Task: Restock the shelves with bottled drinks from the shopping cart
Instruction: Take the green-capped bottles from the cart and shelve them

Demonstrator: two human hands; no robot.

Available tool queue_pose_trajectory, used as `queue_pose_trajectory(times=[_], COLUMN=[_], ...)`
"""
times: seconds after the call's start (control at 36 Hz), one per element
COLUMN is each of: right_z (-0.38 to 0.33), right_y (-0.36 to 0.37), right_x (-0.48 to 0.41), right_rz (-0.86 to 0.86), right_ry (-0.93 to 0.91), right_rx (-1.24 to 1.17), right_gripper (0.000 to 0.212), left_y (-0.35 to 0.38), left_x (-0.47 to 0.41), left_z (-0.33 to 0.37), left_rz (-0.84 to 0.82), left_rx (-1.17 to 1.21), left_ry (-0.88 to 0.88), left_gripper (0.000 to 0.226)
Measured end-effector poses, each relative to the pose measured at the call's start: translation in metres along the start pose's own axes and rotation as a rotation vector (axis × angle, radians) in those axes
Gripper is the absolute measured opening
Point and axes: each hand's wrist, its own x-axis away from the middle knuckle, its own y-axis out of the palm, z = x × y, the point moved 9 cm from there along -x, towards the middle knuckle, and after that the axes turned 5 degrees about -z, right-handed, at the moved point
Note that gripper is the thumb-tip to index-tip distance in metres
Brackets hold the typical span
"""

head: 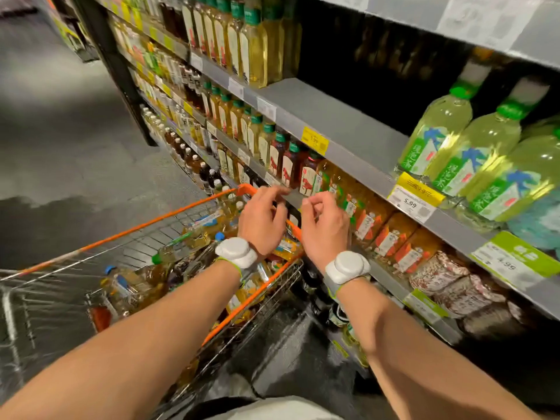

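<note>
Both hands empty: left hand (262, 221) and right hand (325, 228) hover over the shopping cart (151, 221) rim on the shelf side, fingers loosely curled, gripping nothing. Bottled drinks (185, 239) lie flat in the cart, below and left of the fingers, long axes at mixed angles. Left hand is nearer them; the bare shelf (333, 116) gap sits up-right, nearer the right hand.
</note>
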Motion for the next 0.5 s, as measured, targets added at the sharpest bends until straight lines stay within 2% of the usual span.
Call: queue_pose_trajectory(times=[0.31,0.5], right_z=[-0.039,-0.066], right_y=[0.073,0.153], right_x=[-0.019,-0.017], right_rz=[-0.125,-0.249], right_ry=[-0.052,-0.072], right_rx=[0.038,0.035], right_gripper=[0.015,0.017], left_y=[-0.044,-0.086], left_x=[-0.01,0.009], left_z=[-0.065,-0.14], left_rz=[0.081,0.149], left_rx=[0.034,-0.01], left_ry=[-0.061,-0.177], left_gripper=[0.028,0.027])
